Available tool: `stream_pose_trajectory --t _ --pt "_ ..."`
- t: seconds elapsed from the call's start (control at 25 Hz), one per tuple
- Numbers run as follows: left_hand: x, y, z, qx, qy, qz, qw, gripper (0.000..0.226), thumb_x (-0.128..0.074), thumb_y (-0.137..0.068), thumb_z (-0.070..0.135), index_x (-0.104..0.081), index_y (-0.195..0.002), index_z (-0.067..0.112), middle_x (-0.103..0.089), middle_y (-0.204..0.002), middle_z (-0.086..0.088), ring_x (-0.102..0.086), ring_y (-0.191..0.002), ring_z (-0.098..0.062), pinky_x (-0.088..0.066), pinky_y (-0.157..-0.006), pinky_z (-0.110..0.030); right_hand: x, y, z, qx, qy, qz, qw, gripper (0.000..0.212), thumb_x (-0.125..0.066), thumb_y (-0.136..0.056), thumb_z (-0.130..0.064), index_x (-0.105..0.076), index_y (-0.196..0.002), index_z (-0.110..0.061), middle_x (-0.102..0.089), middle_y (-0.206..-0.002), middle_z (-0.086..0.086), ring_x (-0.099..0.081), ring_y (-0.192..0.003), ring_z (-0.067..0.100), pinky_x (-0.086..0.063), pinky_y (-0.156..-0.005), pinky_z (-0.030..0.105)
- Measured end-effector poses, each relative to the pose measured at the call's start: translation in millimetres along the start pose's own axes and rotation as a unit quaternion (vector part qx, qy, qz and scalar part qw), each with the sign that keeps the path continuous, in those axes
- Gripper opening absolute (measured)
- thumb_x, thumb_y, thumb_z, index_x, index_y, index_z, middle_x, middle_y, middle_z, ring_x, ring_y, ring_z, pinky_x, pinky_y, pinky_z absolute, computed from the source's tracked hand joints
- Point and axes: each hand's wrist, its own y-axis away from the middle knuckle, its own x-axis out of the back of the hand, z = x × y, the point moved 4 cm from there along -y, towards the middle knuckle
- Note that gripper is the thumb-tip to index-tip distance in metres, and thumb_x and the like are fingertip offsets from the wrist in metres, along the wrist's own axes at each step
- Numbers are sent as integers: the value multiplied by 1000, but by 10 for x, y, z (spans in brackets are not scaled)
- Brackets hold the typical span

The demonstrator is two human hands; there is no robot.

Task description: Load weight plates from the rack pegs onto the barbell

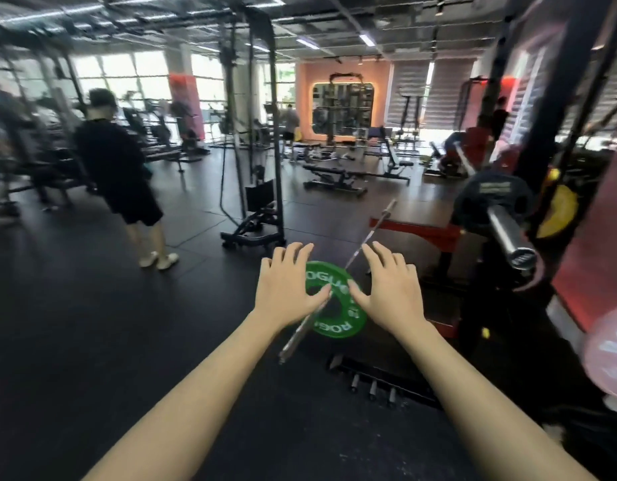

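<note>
A steel barbell (pixel 366 239) lies on the dark floor, running from near my hands away to the upper right. A green weight plate (pixel 338 324) sits on its near sleeve. My left hand (pixel 286 286) and my right hand (pixel 392 289) hover over the plate with fingers spread, one at each side, holding nothing. At the right, a black plate (pixel 491 199) hangs on a thick chrome rack peg (pixel 508 234). A yellow plate (pixel 560 210) shows behind the rack post, and a blurred pink plate (pixel 609 355) sits at the right edge.
A person in black (pixel 118 168) stands at the left on the open floor. A cable machine (pixel 258 189) stands ahead, benches (pixel 338 178) behind it. A red rack base (pixel 425 234) and a low black stand with short pegs (pixel 376 380) lie close to the barbell.
</note>
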Motion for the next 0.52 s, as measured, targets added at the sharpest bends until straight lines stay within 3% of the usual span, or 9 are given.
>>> stream_pose_trajectory --t 0.24,0.52 --pt "289 387 -2060 126 -70 1 990 83 -41 -80 72 -38 -144 20 -44 -141 1 -41 -123 -25 -38 -95 -43 -574 -768 -1980 102 -85 -8 991 69 -57 -85 -52 -43 -142 -15 -44 -146 6 -46 -124 29 -41 -92 45" --pt "215 324 -3398 174 -74 2 982 83 -41 -81 72 -37 -145 20 -42 -142 2 -41 -122 -22 -39 -95 -41 -1105 -1462 -3198 124 -120 -15 985 69 -53 -88 -53 -39 -144 -17 -41 -147 3 -44 -126 27 -40 -95 44"
